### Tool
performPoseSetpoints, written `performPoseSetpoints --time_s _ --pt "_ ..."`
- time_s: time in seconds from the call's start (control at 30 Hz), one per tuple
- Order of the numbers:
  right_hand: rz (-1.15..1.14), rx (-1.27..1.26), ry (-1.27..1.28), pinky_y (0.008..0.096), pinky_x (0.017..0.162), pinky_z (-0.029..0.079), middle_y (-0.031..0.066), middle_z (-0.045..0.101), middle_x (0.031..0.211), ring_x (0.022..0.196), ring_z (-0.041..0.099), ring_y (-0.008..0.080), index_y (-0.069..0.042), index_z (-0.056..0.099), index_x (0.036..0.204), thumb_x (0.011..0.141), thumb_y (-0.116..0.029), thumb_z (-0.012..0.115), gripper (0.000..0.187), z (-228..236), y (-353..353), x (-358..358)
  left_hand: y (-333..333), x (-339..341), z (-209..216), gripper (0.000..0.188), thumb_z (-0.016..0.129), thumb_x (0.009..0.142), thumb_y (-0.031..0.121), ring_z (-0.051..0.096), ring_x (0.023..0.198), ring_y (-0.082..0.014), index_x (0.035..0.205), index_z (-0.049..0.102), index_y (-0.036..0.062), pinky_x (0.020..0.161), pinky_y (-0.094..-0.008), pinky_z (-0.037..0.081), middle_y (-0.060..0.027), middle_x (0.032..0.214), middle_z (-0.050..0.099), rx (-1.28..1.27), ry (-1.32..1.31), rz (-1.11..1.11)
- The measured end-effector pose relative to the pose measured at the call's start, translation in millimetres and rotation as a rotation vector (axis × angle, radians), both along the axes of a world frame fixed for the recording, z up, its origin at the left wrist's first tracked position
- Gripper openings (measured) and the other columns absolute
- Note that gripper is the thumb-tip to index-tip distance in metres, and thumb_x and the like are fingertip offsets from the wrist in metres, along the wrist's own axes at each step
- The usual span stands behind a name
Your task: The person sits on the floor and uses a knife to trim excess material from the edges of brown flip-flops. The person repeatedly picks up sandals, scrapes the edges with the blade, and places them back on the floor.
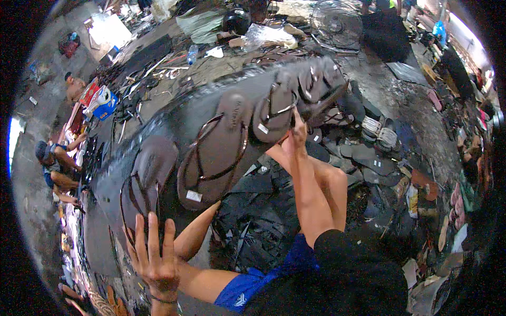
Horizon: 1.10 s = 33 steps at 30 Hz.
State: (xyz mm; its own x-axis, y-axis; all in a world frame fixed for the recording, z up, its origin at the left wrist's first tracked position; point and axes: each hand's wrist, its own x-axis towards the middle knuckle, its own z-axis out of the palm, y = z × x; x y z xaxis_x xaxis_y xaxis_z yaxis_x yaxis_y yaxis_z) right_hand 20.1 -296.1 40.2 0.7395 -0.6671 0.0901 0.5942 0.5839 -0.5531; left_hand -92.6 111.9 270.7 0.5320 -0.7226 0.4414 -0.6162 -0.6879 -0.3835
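A long dark board [184, 105] slopes across in front of my legs, with several brown thong sandals on it. My left hand [154, 258] is open, its fingers stretched out over the heel end of the leftmost sandal [155, 158] and its strap. To the right lies a second sandal [224, 142] with a thin shiny strap and a small white label. My right hand [297, 131] is closed at the right edge of a third sandal [274, 108], near its strap; its inner fingers are partly hidden. More brown sandals [313, 81] overlap at the board's far right end.
Loose soles [374, 158] and a bundle of pale straps [379, 131] lie on the floor at right. Black scraps [258, 231] lie between my legs. A blue-and-white box [104, 105] and another person [55, 163] are at left. A fan [334, 23] stands behind.
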Motion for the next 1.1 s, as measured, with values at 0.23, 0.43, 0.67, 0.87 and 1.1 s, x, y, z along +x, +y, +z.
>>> performPoseSetpoints --time_s 0.23,0.43,0.67,0.87,1.1 --pt "-0.077 -0.676 0.848 0.0307 0.049 0.043 0.0023 0.059 0.07 0.058 0.053 0.0132 -0.002 0.06 0.077 0.076 -0.038 0.079 0.04 25.6 -5.7 47.5 -26.3 -11.8 -151.6 0.054 0.052 0.073 -0.004 0.043 0.129 -0.0329 0.125 0.058 0.009 0.11 -0.0474 0.028 -0.0147 0.132 0.053 -0.35 0.371 0.225" --pt "0.006 -0.814 0.965 0.0309 0.045 0.045 0.0089 0.058 0.074 0.052 0.054 0.0157 0.003 0.052 0.095 0.08 -0.017 0.065 0.028 -14.9 45.2 -55.9 -70.4 9.8 -246.2 0.038 0.054 0.081 0.008 0.046 0.124 -0.0266 0.119 0.06 0.0108 0.1 -0.0458 0.04 -0.0059 0.131 0.053 -0.174 0.455 0.282" --pt "0.475 -0.444 0.799 0.0298 0.046 0.05 0.0075 0.058 0.089 0.056 0.055 0.0135 -0.003 0.038 0.127 0.095 -0.019 0.051 0.038 20.7 161.2 -161.6 -51.0 18.2 -238.2 0.041 0.059 0.078 0.009 0.046 0.122 -0.0304 0.118 0.057 0.0118 0.098 -0.0453 0.043 -0.0114 0.124 0.052 -0.18 0.517 0.387" --pt "0.511 -1.143 0.921 0.0455 0.066 0.049 0.0257 0.061 0.08 0.076 0.063 0.0435 -0.003 0.044 0.115 0.094 -0.031 0.051 0.036 -10.3 219.9 -212.0 -35.9 29.2 -238.8 0.029 0.064 0.076 0.013 0.058 0.107 -0.0341 0.105 0.065 0.0121 0.089 -0.0459 0.049 -0.0126 0.116 0.056 -0.338 0.551 0.292" --pt "0.498 -1.345 0.966 0.0556 0.067 0.048 0.0285 0.062 0.081 0.076 0.061 0.0482 -0.003 0.038 0.112 0.093 -0.026 0.05 0.032 -28.0 252.9 -212.5 -35.3 32.7 -217.3 0.021 0.064 0.078 0.013 0.064 0.094 -0.0321 0.098 0.067 0.0096 0.079 -0.0411 0.053 -0.0111 0.113 0.061 -0.522 0.631 0.287"
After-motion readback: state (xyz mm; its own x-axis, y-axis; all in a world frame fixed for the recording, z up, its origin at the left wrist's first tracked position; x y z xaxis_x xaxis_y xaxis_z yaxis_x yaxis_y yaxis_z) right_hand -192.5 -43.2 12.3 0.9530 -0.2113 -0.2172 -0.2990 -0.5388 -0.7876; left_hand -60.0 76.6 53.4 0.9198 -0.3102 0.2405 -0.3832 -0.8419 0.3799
